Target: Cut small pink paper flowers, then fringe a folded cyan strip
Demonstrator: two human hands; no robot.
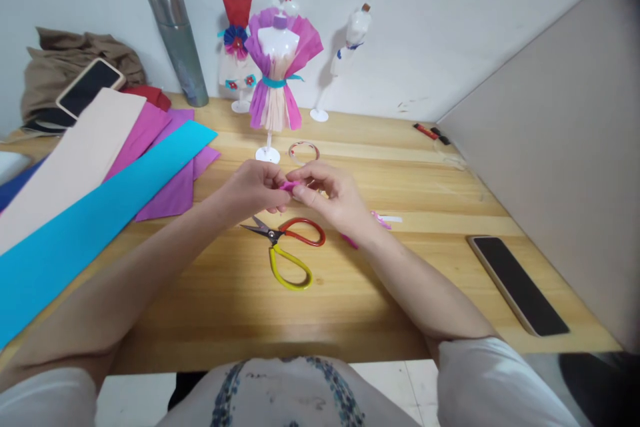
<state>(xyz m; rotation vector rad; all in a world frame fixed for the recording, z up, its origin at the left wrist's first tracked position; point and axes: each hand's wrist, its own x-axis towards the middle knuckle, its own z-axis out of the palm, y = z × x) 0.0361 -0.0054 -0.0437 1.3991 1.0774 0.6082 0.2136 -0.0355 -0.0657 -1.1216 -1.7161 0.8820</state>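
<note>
A small piece of pink crepe paper (289, 185) is pinched between the fingertips of my left hand (257, 185) and my right hand (327, 193), just above the table. Both hands are closed on it, and the fingers hide much of its shape. Below them lies a pair of scissors (273, 236) with one red and one yellow handle, blades apart and pointing left. Behind my hands stands a small white dress form (277, 47) wearing a purple, pink and cream paper dress with a blue belt. Pink scraps (383, 220) lie beside my right wrist.
Long paper sheets, the blue one (107, 217) on top, cover the left side. A thermos (177, 43) and more dress forms (237, 33) stand along the wall. A tape roll (304, 152) lies behind my hands, a phone (519, 285) at right. A partition (555, 113) borders the right side.
</note>
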